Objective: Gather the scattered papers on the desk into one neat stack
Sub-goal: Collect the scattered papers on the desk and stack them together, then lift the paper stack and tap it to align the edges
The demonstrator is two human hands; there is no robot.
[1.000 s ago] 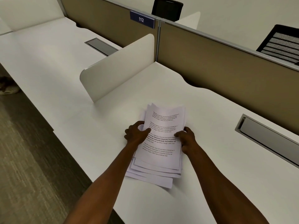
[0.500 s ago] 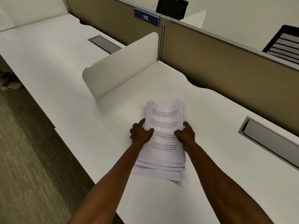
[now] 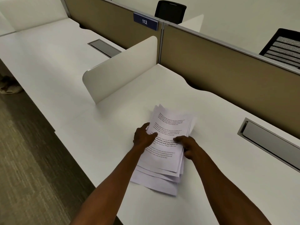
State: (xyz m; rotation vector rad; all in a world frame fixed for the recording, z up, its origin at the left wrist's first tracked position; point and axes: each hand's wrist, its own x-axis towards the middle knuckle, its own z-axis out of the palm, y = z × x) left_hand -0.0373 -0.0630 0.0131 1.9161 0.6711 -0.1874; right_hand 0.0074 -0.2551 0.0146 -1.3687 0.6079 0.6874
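A loose pile of printed white papers (image 3: 168,127) lies on the white desk (image 3: 219,168), its sheets fanned unevenly at the near and far ends. My left hand (image 3: 143,137) grips the pile's left edge, thumb on top of the upper sheet. My right hand (image 3: 188,146) grips the right edge, thumb on the printed text and fingers curled round the side. The far end of the pile is lifted slightly off the desk.
A white divider panel (image 3: 121,69) stands on the desk to the left. A tan partition (image 3: 227,69) with a blue "112" sign (image 3: 145,21) runs along the back. A grey cable hatch (image 3: 269,140) lies at the right, another cable hatch (image 3: 103,47) at the far left. The desk edge and carpet (image 3: 29,168) lie left.
Both hands have squeezed the pile's sides closer together and tilted the pile a little clockwise. The right hand slid nearer along the right edge. The sheets overlap more tightly.
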